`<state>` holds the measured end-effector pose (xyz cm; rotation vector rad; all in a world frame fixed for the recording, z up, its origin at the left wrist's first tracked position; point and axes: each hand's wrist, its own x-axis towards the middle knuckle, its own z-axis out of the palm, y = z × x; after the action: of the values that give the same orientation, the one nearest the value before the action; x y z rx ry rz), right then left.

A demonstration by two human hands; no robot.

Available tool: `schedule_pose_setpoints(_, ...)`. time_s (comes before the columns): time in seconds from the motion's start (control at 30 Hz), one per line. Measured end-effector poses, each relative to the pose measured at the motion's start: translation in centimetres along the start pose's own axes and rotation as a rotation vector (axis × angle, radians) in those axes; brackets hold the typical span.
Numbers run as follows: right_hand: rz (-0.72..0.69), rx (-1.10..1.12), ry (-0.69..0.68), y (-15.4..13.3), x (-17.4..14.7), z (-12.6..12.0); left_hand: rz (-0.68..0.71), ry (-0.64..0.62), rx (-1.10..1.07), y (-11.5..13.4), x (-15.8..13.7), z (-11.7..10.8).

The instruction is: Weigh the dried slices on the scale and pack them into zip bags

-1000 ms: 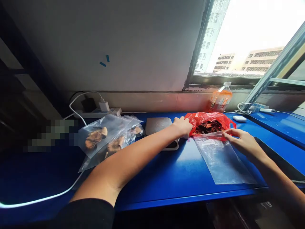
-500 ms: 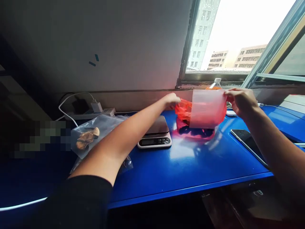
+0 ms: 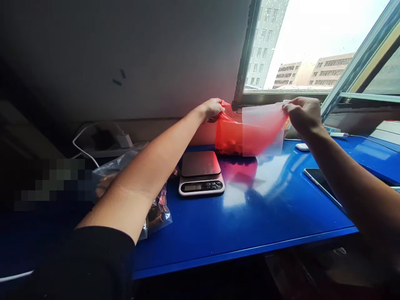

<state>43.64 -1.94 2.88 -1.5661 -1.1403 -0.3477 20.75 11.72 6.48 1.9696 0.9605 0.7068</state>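
My left hand [image 3: 213, 109] is closed on the top edge of a red plastic bag [image 3: 229, 135], stretched above the table behind the scale. Dark lumps show along the bag's bottom. My right hand [image 3: 301, 111] pinches the upper corner of a frosted clear plastic bag [image 3: 261, 133]. This clear bag hangs flat in front of the red one. The red bag's right edge also runs up to my right hand, but whether the fingers grip it is hidden. Nearer me stands a kitchen scale [image 3: 201, 164], its metal plate bare and its display lit.
Left of the scale, clear bags with brown dried pieces [image 3: 158, 212] lie partly under my left forearm. A phone [image 3: 321, 185] lies at the right. Further back are a small white case [image 3: 302, 146], a white charger with cable [image 3: 125, 141], and the window.
Both hands have risen and shifted left with the bags, and the red bag is spread wider. More of the scale shows, with digits on its display.
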Motion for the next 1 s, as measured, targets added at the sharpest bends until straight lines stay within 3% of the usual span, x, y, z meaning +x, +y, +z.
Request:
schedule_pose_setpoints(0.1, 0.005, -0.078, 0.022, -0.6, -1.4, -0.7, 0.004, -0.059, 0.037, -0.3, -0.7, 0.5)
schedule_pose_setpoints(0.23, -0.011, -0.112, 0.123, -1.4, -0.9, -1.5, 0.023, -0.141, 0.082, 0.3, -0.9, 0.9)
schedule_pose_setpoints(0.4, 0.081, -0.151, 0.024, -1.4, -0.9, -2.6, 0.021, -0.195, 0.149, 0.6, -1.0, 1.1)
schedule_pose_setpoints(0.53, -0.005, -0.329, 0.031, -2.9, -4.7, -5.7, 0.052, -0.199, 0.19, 0.4, -1.6, 1.0)
schedule_pose_setpoints(0.6, 0.04, -0.192, 0.082, -3.8, -7.1, -7.5, 0.067, -0.214, 0.204, 0.5, -2.0, 0.9)
schedule_pose_setpoints(0.67, 0.191, 0.129, -0.014, -4.1, -9.1, -8.6, 0.085, -0.238, 0.208, 0.5, -2.6, 0.9)
schedule_pose_setpoints(0.77, 0.45, 0.397, -0.324, -2.7, -10.7, -8.1, 0.131, -0.273, 0.198, 0.8, -3.5, 0.9)
schedule_pose_setpoints(0.87, 0.659, 0.321, -0.61, 0.3, -11.3, -5.8, 0.152, -0.268, 0.174, 1.0, -4.7, 0.9)
schedule_pose_setpoints(1.0, 0.623, 0.193, -0.729, 4.0, -12.4, -3.0, 0.164, -0.229, 0.132, 0.6, -6.2, 1.3)
